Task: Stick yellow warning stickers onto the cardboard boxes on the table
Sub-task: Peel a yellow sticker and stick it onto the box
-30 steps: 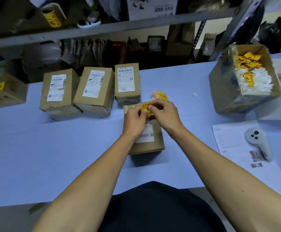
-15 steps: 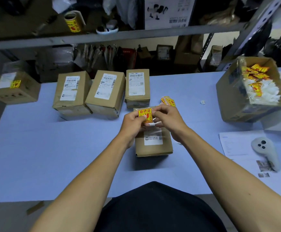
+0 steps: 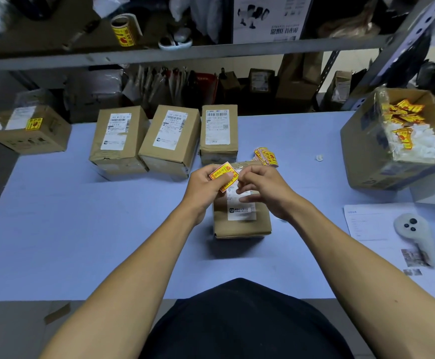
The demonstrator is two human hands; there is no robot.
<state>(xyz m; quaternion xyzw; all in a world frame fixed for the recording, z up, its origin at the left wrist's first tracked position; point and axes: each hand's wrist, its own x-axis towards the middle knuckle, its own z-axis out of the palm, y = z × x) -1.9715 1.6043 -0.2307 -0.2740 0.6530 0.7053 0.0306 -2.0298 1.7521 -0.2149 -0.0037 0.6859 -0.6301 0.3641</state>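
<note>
1. Pale blue table [image 3: 55, 229] w/ cluttered metal shelving behind its far edge; a sticker roll [image 3: 123, 31] sits on the shelf above.
2. Left hand [image 3: 203, 187]: thumb and fingers curled, pinching a yellow warning sticker [image 3: 224, 174], held tilted just above the nearest box.
3. Right hand [image 3: 265, 190]: fingers curled, tips at the sticker's right edge; can't tell if they actually grip it or a backing.
4. Nearest cardboard box [image 3: 241, 224] lies mid-table, close to the near edge, white shipping label up, partly hidden by both hands.
5. Three more labelled boxes stand in a row toward the far edge: left box [image 3: 117, 141], middle box [image 3: 169, 143], right box [image 3: 219, 133]. Left and middle touch; right one just beside.
6. Small pile of loose stickers [image 3: 265, 156] on the table just beyond the right hand, beside the right box.
7. Stickered box [image 3: 29, 130] at the far left corner, already w/ a yellow sticker on top.
8. Open carton [image 3: 366, 151] at the far right edge, tilted, holding yellow stickers and white backing scraps.
9. Paper sheet [image 3: 366, 224] at the right edge, near side, w/ a white controller [image 3: 413, 231] lying on it.
</note>
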